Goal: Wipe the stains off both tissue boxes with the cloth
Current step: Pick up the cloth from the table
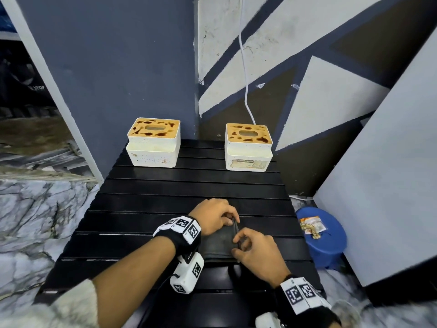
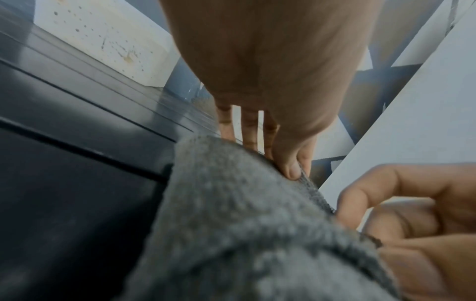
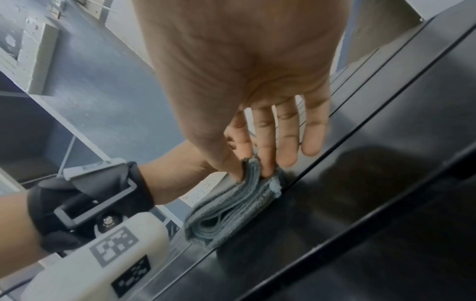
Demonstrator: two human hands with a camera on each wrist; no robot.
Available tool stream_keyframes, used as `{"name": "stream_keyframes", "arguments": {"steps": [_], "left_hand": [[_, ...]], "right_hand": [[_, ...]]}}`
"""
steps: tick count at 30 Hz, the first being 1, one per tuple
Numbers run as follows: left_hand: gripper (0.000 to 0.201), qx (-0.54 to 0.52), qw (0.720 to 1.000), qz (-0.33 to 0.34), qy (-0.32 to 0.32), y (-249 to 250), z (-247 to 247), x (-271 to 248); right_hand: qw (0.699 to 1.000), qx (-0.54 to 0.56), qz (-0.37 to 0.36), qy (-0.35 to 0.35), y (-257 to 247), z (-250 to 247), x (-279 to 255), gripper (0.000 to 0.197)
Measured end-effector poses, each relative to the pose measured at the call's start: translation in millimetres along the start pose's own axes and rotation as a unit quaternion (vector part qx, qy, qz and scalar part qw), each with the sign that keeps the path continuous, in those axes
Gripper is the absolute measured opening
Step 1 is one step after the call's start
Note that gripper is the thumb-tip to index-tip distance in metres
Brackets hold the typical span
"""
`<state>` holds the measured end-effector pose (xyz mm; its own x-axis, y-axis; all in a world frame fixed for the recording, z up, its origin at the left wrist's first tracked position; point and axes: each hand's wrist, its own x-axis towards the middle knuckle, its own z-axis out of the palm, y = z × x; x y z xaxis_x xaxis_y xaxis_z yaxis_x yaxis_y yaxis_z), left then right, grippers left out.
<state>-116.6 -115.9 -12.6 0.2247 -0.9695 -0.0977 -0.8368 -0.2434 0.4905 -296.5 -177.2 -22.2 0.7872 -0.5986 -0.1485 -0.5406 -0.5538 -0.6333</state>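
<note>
We pinch the folded cloth (image 1: pixel 221 242) at its edge with left hand (image 1: pixel 214 218) and right hand (image 1: pixel 256 250), probably gathering it before wiping both stained tissue boxes (image 1: pixel 153 142).

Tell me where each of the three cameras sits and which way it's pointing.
Head: worn on the head, looking down at the black table, two stained tissue boxes, both forearms.
Left wrist: looks along the left hand pinching the cloth.
Right wrist: looks along the right hand pinching the folded cloth's edge.
Shared: all three show the cloth and both hands.
</note>
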Motion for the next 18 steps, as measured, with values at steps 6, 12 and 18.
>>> {"name": "stream_keyframes", "arguments": {"steps": [6,12,18], "left_hand": [[0.022,-0.035,0.998,-0.032,0.047,-2.9,14.2,-0.6],[0.021,-0.103,0.986,-0.056,0.119,-30.7,-5.6,-26.2],[0.019,-0.110,0.974,-0.110,0.166,-79.1,-17.1,-83.3]], "right_hand": [[0.997,-0.077,0.010,-0.002,-3.7,0.6,0.9,0.020],[0.993,-0.082,-0.089,0.011,-24.7,4.5,11.6,0.044],[0.968,-0.212,-0.095,-0.091,-54.0,40.4,18.4,0.062]]}}
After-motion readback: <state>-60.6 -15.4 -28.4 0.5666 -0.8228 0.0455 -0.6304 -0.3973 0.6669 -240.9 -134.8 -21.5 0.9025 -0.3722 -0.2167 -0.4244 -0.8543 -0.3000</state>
